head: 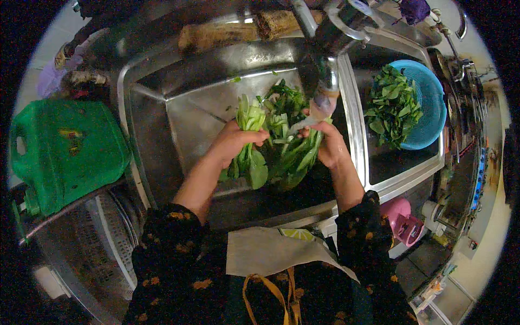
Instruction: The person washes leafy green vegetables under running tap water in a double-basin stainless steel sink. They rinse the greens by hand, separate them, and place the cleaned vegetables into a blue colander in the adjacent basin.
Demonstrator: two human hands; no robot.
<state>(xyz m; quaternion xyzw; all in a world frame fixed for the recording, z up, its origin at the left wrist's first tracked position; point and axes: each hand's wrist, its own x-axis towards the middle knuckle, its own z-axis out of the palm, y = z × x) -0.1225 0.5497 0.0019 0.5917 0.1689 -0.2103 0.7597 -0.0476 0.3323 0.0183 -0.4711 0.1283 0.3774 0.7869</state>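
Observation:
Over the large steel sink basin [195, 118], my left hand [233, 140] grips a bunch of leafy greens [248, 118], pale stems up and leaves hanging down. My right hand [333, 146] holds a second bunch of greens [304, 156] beneath the faucet [327, 77], where water runs onto the stems. More cut greens [284, 97] lie in the basin beyond and between my hands. The lower leaves partly overlap at the front of the basin, so where one bunch ends is hard to tell.
A blue plastic basket [432, 109] with loose green leaves [394, 105] sits in the right-hand sink. On the left stands a green plastic container [77, 150] beside a perforated metal rack [85, 243]. Thick brown root or stem pieces [219, 36] lie behind the sink. Pink plastic items [398, 215] are at lower right.

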